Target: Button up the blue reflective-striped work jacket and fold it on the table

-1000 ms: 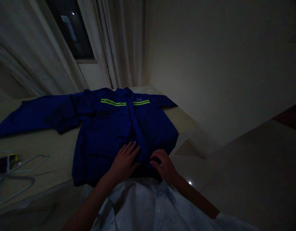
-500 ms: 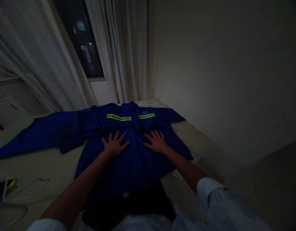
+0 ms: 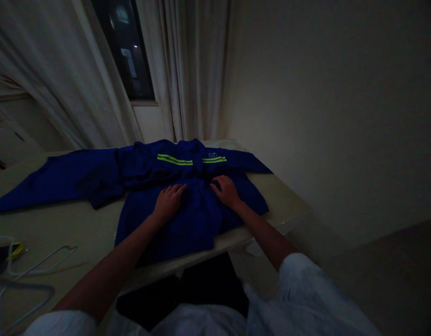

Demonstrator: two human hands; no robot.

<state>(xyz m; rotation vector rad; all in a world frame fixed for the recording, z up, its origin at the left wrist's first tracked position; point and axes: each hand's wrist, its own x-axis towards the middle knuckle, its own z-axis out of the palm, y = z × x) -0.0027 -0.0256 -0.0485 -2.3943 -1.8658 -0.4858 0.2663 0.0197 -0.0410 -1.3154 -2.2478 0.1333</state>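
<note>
A dark blue work jacket lies front up on the table, with two yellow-green striped bands and a small pale print across its chest. My left hand rests on the jacket's lower front, left of the front closure, fingers drawn together and bent into the cloth; its thumb is hidden. To the right of the closure, my right hand is curled on the fabric, thumb and fingers bent toward each other. Cloth bunches between the hands. One jacket sleeve stretches to the right.
Blue cloth spreads over the table's left side. White wire hangers and a dark object with a yellow edge lie at the near left. The table's right edge faces a pale wall; curtains hang behind.
My spread fingers have drawn together and curled on the jacket. The jacket's lower hem has shifted away from me, showing more of the table's front edge. The view has shifted slightly.
</note>
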